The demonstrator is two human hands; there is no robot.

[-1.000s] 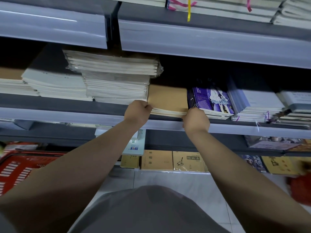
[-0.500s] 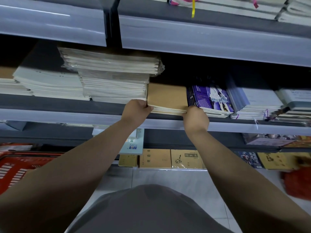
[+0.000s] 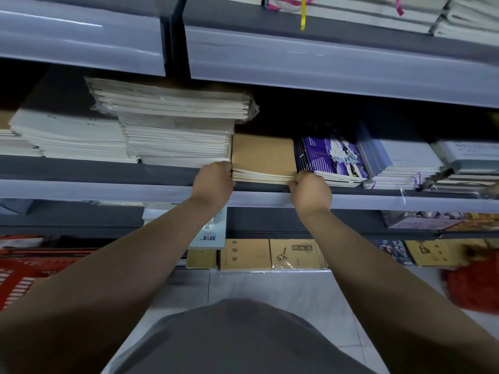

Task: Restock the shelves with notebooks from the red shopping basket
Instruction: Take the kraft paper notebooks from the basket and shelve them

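Observation:
A stack of brown kraft-cover notebooks [image 3: 263, 156] lies on the middle shelf [image 3: 108, 172] between a tall white stack and a purple stack. My left hand [image 3: 213, 179] grips the stack's front left corner. My right hand [image 3: 310, 188] grips its front right corner, fingers curled against the page edges. The red shopping basket [image 3: 29, 268] stands low at the left, partly hidden by my left arm.
White wrapped notebook stacks [image 3: 175, 125] stand left of the brown stack, purple illustrated notebooks [image 3: 332, 157] and grey-white ones [image 3: 399, 163] to its right. An upper shelf overhangs. Brown exercise books [image 3: 270, 253] line the bottom shelf. A red blurred object [image 3: 475, 287] lies on the tiled floor at right.
Both hands stay on the brown stack's front corners; the stack has barely shifted on the shelf. The view has drifted slightly.

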